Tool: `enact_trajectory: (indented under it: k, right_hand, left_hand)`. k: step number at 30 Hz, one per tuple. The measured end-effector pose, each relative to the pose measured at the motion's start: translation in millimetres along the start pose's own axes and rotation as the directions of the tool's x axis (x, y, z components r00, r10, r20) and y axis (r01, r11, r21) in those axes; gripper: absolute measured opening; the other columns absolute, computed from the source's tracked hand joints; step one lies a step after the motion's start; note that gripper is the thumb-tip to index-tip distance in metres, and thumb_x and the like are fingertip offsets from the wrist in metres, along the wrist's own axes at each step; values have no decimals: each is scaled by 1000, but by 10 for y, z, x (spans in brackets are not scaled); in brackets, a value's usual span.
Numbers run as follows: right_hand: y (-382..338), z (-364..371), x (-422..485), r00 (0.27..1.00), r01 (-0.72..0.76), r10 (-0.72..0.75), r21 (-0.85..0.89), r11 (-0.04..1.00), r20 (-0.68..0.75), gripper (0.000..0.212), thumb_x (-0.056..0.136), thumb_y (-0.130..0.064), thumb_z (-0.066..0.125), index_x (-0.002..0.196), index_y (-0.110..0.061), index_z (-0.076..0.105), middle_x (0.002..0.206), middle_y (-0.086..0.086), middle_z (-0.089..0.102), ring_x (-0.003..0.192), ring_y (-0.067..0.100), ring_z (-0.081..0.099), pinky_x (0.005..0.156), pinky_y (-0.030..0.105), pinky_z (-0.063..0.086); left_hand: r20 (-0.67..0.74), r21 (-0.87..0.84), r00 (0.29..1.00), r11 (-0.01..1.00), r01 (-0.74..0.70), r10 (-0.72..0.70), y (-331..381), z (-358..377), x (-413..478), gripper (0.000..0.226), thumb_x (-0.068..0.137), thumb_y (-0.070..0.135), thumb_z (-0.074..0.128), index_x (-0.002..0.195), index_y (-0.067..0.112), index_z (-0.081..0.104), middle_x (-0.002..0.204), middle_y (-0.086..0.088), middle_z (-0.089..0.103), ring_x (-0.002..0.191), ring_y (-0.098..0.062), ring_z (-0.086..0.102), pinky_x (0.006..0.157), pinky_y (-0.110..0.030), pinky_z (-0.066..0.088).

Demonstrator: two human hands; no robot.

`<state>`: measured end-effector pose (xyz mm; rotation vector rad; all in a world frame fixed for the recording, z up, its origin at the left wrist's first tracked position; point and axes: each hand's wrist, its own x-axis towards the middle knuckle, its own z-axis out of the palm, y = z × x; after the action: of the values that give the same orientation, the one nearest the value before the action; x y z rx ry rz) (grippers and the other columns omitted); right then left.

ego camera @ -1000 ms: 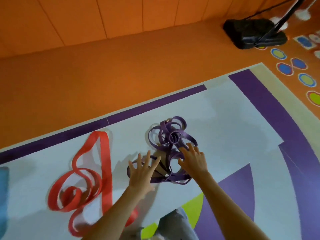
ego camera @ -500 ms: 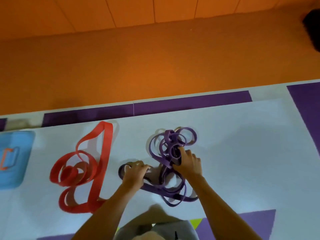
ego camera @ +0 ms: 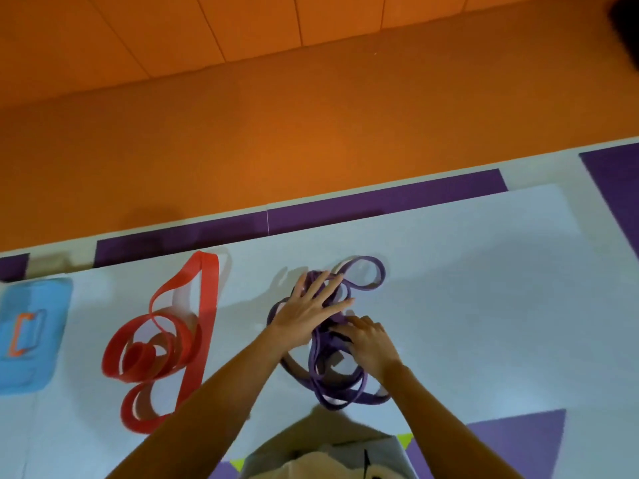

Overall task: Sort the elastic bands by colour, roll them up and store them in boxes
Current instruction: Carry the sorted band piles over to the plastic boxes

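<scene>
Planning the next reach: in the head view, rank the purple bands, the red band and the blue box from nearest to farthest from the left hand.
1. purple bands: directly under the left hand, whose flat fingers press on them.
2. red band: lying to its left, apart from it.
3. blue box: at the far left edge, beyond the red band.

The left forearm [ego camera: 207, 392] and right forearm [ego camera: 446, 409] are bare as far as they show. Below them the person wears grey fabric [ego camera: 383, 447], with a paler cream patch [ego camera: 311, 466] and a thin dark line [ego camera: 366, 459] on it.
</scene>
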<state>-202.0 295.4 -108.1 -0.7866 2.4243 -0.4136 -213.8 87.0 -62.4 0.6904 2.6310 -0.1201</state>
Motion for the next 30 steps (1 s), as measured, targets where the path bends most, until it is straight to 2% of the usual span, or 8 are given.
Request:
enact_trajectory:
  k: [2,6,9,12,18,21,24,30]
  right_hand:
    - [5,-8,-27,999,32,-32,-5,999,5,57,104,-21,55,152,-51,45,156,-4,49,122,28,56,99,42,48]
    - [-25,57,-168,998,-7,13,104,995,-59,53,102,-25,52,150,-48,48,163,-6,40,138,25,48,110,42,44]
    - [-95,175,-308,981,-106,140,231,967,-136,56,98,-36,61,152,-30,46,164,4,41,148,30,42,119,49,39]
    - [-208,293,-397,944,-208,260,242,948,-205,64,93,-51,61,148,-19,52,162,11,44,152,35,39,122,53,35]
    - [-359,399,-417,937,-133,152,80,988,-315,78,84,-68,61,146,-22,56,149,6,58,139,33,53,112,55,41]
    - [-399,445,-462,959,-149,144,-2,989,-245,88,83,-77,55,155,-26,45,152,2,55,146,33,46,121,62,26]
    - [-473,494,-525,977,-211,209,-44,976,-49,105,78,-91,45,164,-34,25,166,0,35,158,35,23,125,69,9]
    - [-722,677,-595,949,-292,294,-39,956,112,141,59,-103,52,164,-35,-11,175,-2,-5,162,38,-7,123,74,17]
  left_hand:
    - [151,79,987,994,-71,59,-61,-39,193,116,87,8,79,168,39,2,174,-9,-26,158,-45,-25,121,-80,1]
    - [417,165,908,979,-124,45,-96,-95,471,112,83,33,88,166,41,13,172,-2,-31,158,-49,-19,114,-86,13]
    - [371,130,924,980,-152,94,-130,-103,485,93,82,36,85,158,38,31,176,-3,-17,159,-50,-4,114,-76,29]
    - [264,68,953,983,-169,146,-157,-92,336,69,84,32,79,146,31,49,172,-4,12,149,-44,27,111,-62,41]
    - [144,-87,989,996,-13,25,-88,50,-152,49,88,22,74,134,28,61,149,0,40,127,-35,51,96,-51,52]
    - [139,-115,987,989,93,-77,21,183,-444,51,92,26,73,140,32,56,148,-1,41,128,-37,52,95,-52,54]
    - [132,-131,980,978,165,-147,120,378,-733,70,88,38,80,149,37,45,156,-6,37,131,-38,54,100,-55,52]
    - [159,-153,980,978,144,-120,111,779,-1074,117,82,56,80,167,40,0,177,-12,-5,160,-47,7,119,-80,16]
